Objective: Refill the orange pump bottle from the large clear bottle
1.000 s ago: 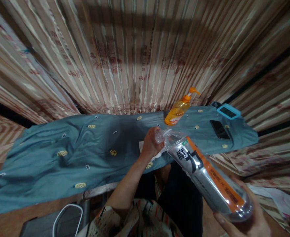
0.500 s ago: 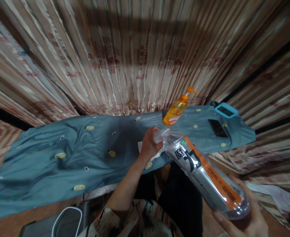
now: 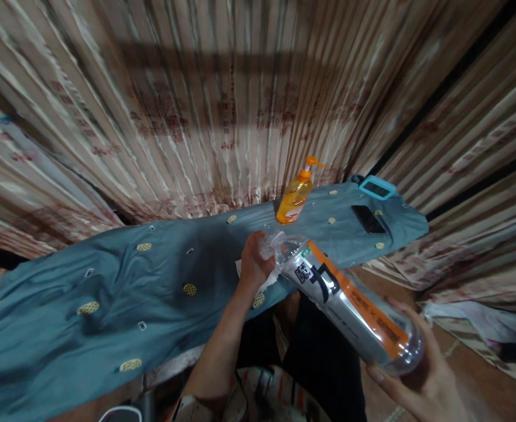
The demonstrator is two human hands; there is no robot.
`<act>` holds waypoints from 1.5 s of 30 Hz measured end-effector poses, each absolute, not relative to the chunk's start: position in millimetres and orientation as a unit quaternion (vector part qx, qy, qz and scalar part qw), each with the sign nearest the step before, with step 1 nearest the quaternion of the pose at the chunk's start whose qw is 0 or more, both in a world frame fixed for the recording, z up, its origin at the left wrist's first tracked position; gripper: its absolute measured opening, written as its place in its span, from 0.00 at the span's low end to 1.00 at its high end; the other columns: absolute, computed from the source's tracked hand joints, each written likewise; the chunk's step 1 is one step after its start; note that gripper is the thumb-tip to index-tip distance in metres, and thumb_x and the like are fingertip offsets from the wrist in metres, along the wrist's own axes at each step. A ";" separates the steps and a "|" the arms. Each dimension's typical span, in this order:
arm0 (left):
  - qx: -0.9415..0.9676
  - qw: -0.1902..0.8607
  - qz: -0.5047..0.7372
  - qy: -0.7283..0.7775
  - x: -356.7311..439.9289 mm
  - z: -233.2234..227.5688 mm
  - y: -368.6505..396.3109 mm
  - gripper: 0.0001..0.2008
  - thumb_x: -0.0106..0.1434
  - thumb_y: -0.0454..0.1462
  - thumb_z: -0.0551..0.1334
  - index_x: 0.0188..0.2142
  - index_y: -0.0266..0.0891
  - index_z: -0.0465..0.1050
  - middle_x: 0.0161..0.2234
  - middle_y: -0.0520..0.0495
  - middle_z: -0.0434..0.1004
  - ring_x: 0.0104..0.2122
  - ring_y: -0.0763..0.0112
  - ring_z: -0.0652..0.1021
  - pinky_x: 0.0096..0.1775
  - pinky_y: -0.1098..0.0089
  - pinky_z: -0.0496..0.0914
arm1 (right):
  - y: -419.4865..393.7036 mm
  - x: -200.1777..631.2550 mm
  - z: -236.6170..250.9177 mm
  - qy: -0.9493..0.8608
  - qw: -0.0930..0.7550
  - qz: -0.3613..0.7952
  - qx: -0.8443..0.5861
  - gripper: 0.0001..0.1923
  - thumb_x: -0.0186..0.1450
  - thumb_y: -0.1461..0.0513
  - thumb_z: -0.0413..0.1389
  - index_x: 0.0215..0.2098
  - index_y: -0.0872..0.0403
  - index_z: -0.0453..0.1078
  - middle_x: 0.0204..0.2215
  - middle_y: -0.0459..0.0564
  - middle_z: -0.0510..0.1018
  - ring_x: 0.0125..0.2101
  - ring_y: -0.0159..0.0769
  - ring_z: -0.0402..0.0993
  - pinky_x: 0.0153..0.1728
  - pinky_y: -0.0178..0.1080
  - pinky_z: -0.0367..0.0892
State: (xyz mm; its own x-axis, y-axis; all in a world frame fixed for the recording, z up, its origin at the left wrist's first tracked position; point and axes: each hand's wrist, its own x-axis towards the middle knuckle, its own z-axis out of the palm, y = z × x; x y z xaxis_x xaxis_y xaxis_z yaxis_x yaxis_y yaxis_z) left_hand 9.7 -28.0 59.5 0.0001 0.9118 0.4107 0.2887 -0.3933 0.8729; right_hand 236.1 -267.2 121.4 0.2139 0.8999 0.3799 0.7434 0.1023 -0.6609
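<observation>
Your right hand (image 3: 420, 384) cradles the base of the clear plastic bottle (image 3: 345, 302), tilted toward the bench (image 3: 108, 293); your left hand (image 3: 252, 265) clenches its neck.

Home room, striped curtains (image 3: 222, 105), cloth-covered table (image 3: 108, 293), soap pump bottle (image 3: 293, 198), phone (image 3: 367, 219)

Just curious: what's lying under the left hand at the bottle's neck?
White paper peeks out beneath the left hand, on blue patterned cloth. The hand covers most of it.
</observation>
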 end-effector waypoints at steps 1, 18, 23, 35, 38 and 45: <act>0.642 0.291 0.533 0.468 9.8 59.8 -28.1 0.21 0.57 0.45 0.75 0.45 0.41 0.73 0.40 0.45 0.81 0.41 0.58 0.83 0.45 0.58 0.78 | -266.5 236.9 120.8 -0.609 0.419 0.094 -0.667 0.42 0.64 0.49 0.67 0.71 0.47 0.59 0.64 0.52 0.74 0.62 0.43 0.75 0.62 0.34 0.68; 0.640 0.286 0.545 0.460 9.9 61.6 -27.1 0.19 0.56 0.45 0.73 0.43 0.41 0.73 0.40 0.45 0.80 0.41 0.58 0.83 0.45 0.58 0.78 | -263.8 206.6 130.8 -0.518 0.481 0.136 -0.694 0.39 0.64 0.41 0.65 0.67 0.44 0.62 0.63 0.45 0.74 0.60 0.35 0.75 0.60 0.26 0.66; 0.635 0.292 0.543 0.465 9.8 59.9 -27.1 0.20 0.55 0.44 0.74 0.44 0.42 0.74 0.39 0.47 0.80 0.40 0.59 0.82 0.45 0.59 0.78 | -266.8 218.5 124.2 -0.550 0.438 0.097 -0.704 0.39 0.65 0.42 0.64 0.68 0.44 0.61 0.63 0.48 0.74 0.61 0.40 0.75 0.61 0.30 0.68; 0.634 0.302 0.538 0.466 10.1 58.8 -28.9 0.20 0.56 0.43 0.75 0.44 0.42 0.73 0.39 0.47 0.80 0.40 0.59 0.82 0.46 0.58 0.78 | -265.1 200.1 138.9 -0.480 0.457 0.145 -0.735 0.45 0.62 0.34 0.62 0.66 0.50 0.63 0.64 0.55 0.73 0.64 0.51 0.72 0.67 0.45 0.65; 0.636 0.300 0.536 0.467 10.2 57.9 -28.7 0.20 0.57 0.44 0.74 0.45 0.41 0.72 0.39 0.46 0.80 0.41 0.58 0.82 0.46 0.57 0.78 | -265.0 199.5 139.1 -0.476 0.461 0.149 -0.734 0.45 0.61 0.34 0.62 0.66 0.50 0.62 0.63 0.54 0.73 0.64 0.48 0.72 0.68 0.42 0.64; 0.641 0.286 0.533 0.472 11.7 56.2 -28.8 0.20 0.57 0.45 0.74 0.44 0.41 0.73 0.40 0.46 0.81 0.42 0.58 0.83 0.47 0.57 0.78 | -266.1 202.2 137.7 -0.485 0.458 0.144 -0.731 0.44 0.62 0.36 0.63 0.66 0.50 0.62 0.64 0.54 0.72 0.64 0.49 0.72 0.66 0.41 0.67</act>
State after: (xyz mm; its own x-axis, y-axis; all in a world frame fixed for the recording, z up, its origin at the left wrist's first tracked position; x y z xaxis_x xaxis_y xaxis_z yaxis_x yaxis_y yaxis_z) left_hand 11.7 -28.8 56.2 -0.0145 0.9102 0.4139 0.3002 -0.3909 0.8701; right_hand 202.2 -266.1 137.7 0.4878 0.8411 0.2339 0.5776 -0.1101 -0.8088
